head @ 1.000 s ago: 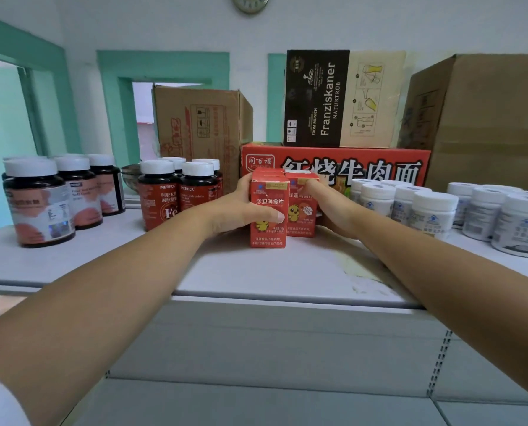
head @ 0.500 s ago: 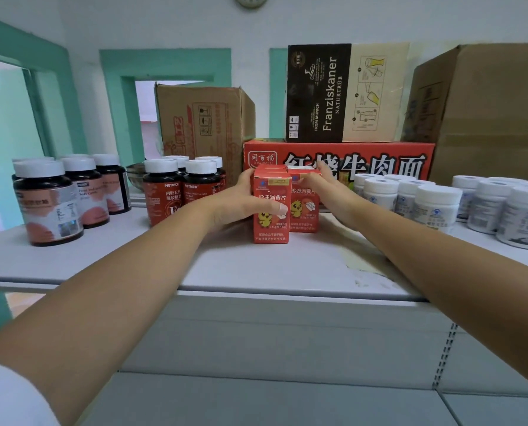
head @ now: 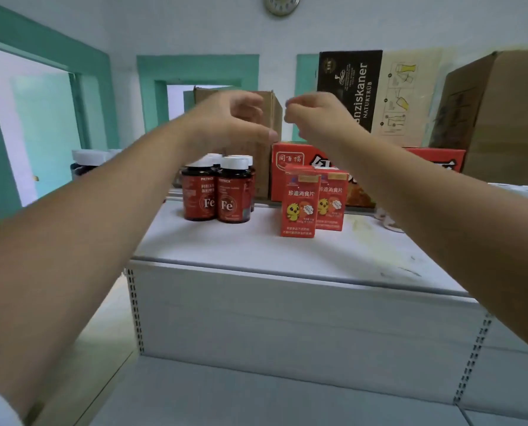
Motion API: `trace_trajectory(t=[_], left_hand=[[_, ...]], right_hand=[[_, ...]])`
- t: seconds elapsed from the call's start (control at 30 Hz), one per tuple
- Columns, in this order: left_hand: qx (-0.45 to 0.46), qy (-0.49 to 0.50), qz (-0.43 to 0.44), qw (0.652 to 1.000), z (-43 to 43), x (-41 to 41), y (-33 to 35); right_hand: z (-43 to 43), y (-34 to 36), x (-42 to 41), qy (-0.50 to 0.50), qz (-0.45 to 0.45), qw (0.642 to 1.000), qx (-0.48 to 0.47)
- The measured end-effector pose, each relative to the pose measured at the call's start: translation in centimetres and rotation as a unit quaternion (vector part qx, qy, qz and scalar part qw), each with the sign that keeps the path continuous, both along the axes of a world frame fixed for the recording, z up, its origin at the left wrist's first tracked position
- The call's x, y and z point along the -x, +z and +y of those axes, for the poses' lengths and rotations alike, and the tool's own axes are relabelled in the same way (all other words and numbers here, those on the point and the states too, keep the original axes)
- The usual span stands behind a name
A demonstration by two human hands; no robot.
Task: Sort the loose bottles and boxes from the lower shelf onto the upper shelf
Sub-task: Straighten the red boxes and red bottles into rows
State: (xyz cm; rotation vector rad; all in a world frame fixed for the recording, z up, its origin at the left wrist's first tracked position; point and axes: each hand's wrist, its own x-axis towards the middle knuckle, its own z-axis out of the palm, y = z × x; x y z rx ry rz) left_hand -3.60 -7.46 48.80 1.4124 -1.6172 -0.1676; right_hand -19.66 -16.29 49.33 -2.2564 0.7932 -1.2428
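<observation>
Small red boxes [head: 300, 201] with a yellow chick on the front stand upright in a tight group on the white upper shelf [head: 287, 256]. Left of them stand dark bottles [head: 226, 195] with red "Fe" labels and white caps. My left hand [head: 229, 119] hovers above and behind the bottles, fingers loosely curled, holding nothing. My right hand [head: 315, 116] hangs above the red boxes, fingers loosely curled and empty. Both hands are blurred by motion. White bottles at the right are mostly hidden behind my right forearm.
Behind the boxes lies a long red carton [head: 290, 167], with a black and tan Franziskaner box [head: 376, 87] on top. Brown cardboard cartons stand at the back centre [head: 269, 161] and far right [head: 502, 118]. The lower shelf [head: 256, 395] shows bare white surface.
Both hands let go of the red boxes and lifted up and away from them. The boxes stay standing on the shelf. The view shifted right and tilted down.
</observation>
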Motion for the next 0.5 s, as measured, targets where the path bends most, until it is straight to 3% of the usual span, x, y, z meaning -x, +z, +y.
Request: trace_trajectory(t=[0.27, 0.5], left_hand=[[0.019, 0.018, 0.050, 0.998, 0.7, -7.6, -2.1], [-0.071, -0.043, 0.069, 0.994, -2.2, -11.7, -3.8]], right_hand=[[3.2, -2.3, -10.2, 0.044, -0.091, 0.985, -0.137], [3.0, -4.5, -12.7, -0.059, -0.187, 0.970, -0.146]])
